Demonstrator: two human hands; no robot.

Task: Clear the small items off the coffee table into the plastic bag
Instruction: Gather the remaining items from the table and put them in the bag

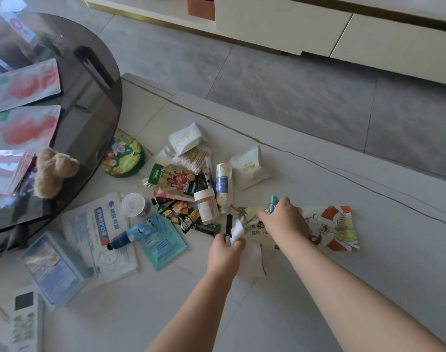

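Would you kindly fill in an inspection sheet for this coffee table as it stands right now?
Surface: pale marble-look coffee table, with a dark round glass top overlapping its left side.
Job's things: printed plastic bag lying flat; pile of small items beside it, including a cotton swab pack, white bottle, amber jar, blue tube.
Clutter: plush toy and sachets on the glass top.
Hands: left hand grips a black pen and a white scrap; right hand holds a teal tube over the bag.
Cables: nothing seen.
Surroundings: grey tiled floor, cream cabinet.
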